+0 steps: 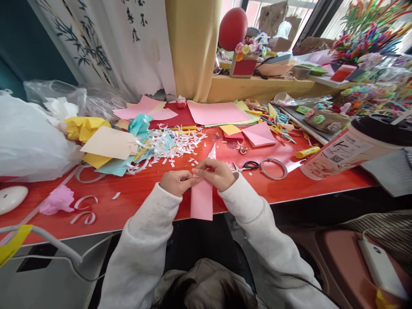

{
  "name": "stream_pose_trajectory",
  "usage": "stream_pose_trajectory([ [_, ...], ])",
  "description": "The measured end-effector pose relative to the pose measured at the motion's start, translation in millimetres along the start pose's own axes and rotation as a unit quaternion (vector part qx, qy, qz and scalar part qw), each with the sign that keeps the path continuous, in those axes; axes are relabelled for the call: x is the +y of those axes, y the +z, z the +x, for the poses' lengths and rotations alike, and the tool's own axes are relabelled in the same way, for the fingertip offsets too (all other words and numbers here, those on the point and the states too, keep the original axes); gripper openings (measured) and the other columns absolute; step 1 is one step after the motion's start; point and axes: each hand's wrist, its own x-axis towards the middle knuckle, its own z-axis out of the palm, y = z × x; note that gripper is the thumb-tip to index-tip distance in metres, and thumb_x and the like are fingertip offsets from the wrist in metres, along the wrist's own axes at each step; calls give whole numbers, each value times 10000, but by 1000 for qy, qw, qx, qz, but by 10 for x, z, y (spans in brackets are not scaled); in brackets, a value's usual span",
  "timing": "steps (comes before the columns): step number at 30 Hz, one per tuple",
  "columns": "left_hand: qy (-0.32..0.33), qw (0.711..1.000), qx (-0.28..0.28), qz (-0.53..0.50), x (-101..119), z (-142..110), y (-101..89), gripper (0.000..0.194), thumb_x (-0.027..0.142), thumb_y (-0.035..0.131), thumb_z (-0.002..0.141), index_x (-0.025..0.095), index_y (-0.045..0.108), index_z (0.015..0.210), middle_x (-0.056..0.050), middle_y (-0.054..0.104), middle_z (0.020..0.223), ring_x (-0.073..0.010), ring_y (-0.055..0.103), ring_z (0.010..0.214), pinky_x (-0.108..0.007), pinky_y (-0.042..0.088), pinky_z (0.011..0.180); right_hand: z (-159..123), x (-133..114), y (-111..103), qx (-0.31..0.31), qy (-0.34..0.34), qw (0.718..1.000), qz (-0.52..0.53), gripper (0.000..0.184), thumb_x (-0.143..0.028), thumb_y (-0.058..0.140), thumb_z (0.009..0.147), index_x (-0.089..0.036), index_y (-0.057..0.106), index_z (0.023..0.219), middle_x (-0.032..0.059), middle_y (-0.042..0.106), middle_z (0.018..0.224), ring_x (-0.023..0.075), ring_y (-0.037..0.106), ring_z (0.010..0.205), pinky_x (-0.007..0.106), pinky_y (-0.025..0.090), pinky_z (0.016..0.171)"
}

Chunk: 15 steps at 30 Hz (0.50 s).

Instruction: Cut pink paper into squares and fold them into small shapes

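A strip of pink paper (202,201) hangs over the front edge of the red table, with both hands at its upper part. My left hand (175,182) pinches the paper's left side. On the right side, my right hand (216,172) grips the same paper, its fingertips meeting those of the left. Beyond the hands a pale pointed tip (212,152) shows; whether it belongs to the pink paper I cannot tell. Scissors (249,165) with black handles lie just right of my right hand, beside a roll of clear tape (273,168).
White paper shreds (174,143) are heaped at the back left near beige paper (109,141). Pink sheets (219,112) lie at the back. A large cup (346,148) stands tilted in view at the right, near a yellow glue stick (307,152). A white plastic bag (35,137) fills the far left.
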Motion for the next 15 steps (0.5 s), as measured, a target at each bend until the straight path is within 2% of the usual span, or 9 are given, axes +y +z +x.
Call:
stream_pose_trajectory([
  [4,2,997,50,57,101,-109,55,286,452,572,647,185,579,544,31,511,474,-91,417,451,-214,302,451,9,14,-35,48,18,998,41,215,-362,608,679,-157,568,629,-1,562,628,110,498,603,244,394,589],
  [7,9,993,70,99,179,-238,80,301,441,540,689,189,565,528,47,478,444,-83,399,436,-213,293,450,2,7,-39,80,37,995,51,206,-352,610,671,-159,569,610,-11,546,604,106,479,590,247,383,588],
  [10,0,992,82,92,232,-406,103,300,441,531,708,190,566,546,49,501,449,-83,421,427,-211,312,449,1,10,-29,70,42,994,68,204,-348,622,656,-160,567,600,-16,533,594,102,459,581,246,367,576],
  [12,-30,997,58,35,272,-574,128,296,434,515,726,192,573,565,33,569,475,-98,490,431,-211,360,460,18,21,-43,77,41,993,79,204,-346,613,663,-162,550,598,-26,496,566,93,427,551,242,346,548],
  [15,-84,993,-44,-64,357,-908,148,284,405,518,741,194,587,564,6,624,475,-124,564,438,-221,431,499,63,28,-108,149,38,985,81,207,-327,603,669,-165,505,585,-41,424,539,80,368,522,233,308,517],
])
